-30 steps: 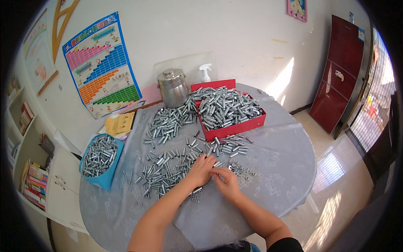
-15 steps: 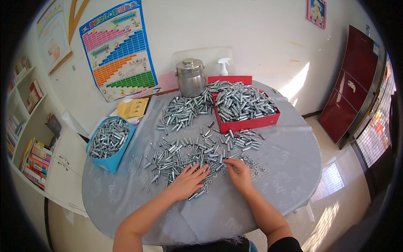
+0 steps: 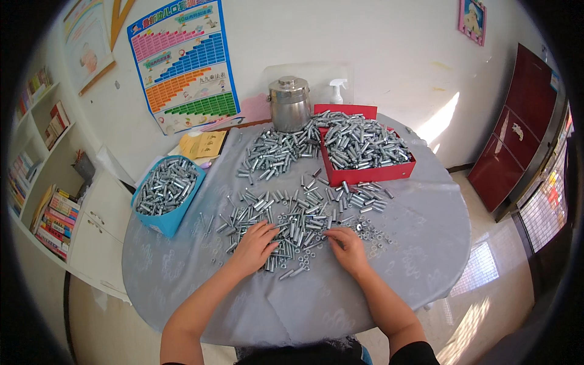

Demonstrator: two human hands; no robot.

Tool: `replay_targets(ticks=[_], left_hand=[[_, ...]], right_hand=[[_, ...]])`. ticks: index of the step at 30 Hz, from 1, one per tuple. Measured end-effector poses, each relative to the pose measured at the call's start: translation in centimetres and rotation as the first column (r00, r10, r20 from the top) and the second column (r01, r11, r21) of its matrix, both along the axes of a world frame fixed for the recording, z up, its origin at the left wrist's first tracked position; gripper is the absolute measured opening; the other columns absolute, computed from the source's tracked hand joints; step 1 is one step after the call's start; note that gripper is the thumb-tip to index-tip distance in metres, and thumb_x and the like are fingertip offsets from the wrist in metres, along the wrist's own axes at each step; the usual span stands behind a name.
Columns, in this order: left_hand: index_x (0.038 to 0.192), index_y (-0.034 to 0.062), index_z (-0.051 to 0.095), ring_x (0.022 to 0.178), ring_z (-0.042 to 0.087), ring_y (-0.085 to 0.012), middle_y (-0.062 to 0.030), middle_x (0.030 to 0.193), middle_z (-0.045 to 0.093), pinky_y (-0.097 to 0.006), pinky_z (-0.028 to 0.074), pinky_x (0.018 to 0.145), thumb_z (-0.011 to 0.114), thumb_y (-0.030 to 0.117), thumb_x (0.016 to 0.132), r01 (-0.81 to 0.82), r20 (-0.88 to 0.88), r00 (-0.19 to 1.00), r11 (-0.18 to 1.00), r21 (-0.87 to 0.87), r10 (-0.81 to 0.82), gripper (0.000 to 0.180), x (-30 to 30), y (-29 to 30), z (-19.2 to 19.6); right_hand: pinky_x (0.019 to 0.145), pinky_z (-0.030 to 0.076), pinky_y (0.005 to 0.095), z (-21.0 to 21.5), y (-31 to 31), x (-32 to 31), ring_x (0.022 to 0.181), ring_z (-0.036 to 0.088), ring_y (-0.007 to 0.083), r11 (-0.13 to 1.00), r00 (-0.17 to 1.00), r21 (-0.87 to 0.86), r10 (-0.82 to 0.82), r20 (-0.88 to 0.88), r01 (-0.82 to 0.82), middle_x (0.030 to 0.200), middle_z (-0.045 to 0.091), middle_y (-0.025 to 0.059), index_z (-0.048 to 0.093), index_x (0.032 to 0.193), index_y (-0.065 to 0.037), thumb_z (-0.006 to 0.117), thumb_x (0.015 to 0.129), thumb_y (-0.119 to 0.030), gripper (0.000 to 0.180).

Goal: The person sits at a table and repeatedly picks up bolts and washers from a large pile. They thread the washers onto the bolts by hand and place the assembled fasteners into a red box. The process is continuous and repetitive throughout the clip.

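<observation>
The small sleeves scattered over the table are bright metal, glossy and smooth. The tablecloth looks like soft matt cloth — grey, faintly patterned. The pot is polished steel. The red tray and blue bin look like plain matt card or plastic — hard to tell which.

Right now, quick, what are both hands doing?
Left hand: open, flat on the loose metal sleeves.
Right hand: fingers curled among the sleeves; any grip cannot be told.
</observation>
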State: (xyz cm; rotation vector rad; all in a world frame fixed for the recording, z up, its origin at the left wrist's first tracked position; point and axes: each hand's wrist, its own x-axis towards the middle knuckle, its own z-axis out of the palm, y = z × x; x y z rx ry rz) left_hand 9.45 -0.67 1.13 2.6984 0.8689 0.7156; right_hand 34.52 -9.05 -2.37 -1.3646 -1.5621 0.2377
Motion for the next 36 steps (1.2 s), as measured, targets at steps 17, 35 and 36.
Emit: replay_targets(ticks=[17, 35, 36], left_hand=[[0.088, 0.0048, 0.061, 0.084, 0.050, -0.0257, -0.0081, 0.083, 0.054, -0.035, 0.042, 0.074, 0.068, 0.017, 0.069, 0.110, 0.006, 0.994, 0.986, -0.129, -0.110, 0.023, 1.3, -5.9, -0.9], [0.093, 0.0060, 0.054, 0.062, 0.055, -0.0309, -0.0134, 0.069, 0.056, -0.040, 0.042, 0.053, 0.052, 0.017, 0.086, -0.266, 0.236, 0.930, 0.959, -0.101, 0.282, 0.013, 0.1, -6.7, -3.1], [0.092, 0.0069, 0.054, 0.059, 0.055, -0.0305, -0.0126, 0.066, 0.056, -0.040, 0.042, 0.052, 0.052, 0.018, 0.086, -0.280, 0.232, 0.926, 0.955, -0.099, 0.296, 0.013, 0.1, -6.7, -3.0]], right_hand=[[0.078, 0.041, 0.0367, -0.1, -0.3, -2.2, 0.088, 0.053, 0.0266, 0.986, 0.923, -0.098, 0.159, 0.351, -0.133, 0.091, 0.058, 0.0076, 0.063, 0.091, -0.008, 0.062, 0.072, -0.008, 0.019], [0.075, 0.043, 0.0380, 0.3, -1.2, -1.9, 0.084, 0.054, 0.0288, 0.975, 0.934, -0.210, 0.139, 0.329, -0.071, 0.085, 0.058, 0.0099, 0.063, 0.089, -0.007, 0.059, 0.067, -0.007, 0.022], [0.075, 0.044, 0.0380, 0.4, -1.2, -1.9, 0.084, 0.054, 0.0289, 0.972, 0.935, -0.229, 0.134, 0.328, -0.059, 0.085, 0.058, 0.0100, 0.063, 0.088, -0.007, 0.060, 0.066, -0.008, 0.022]])
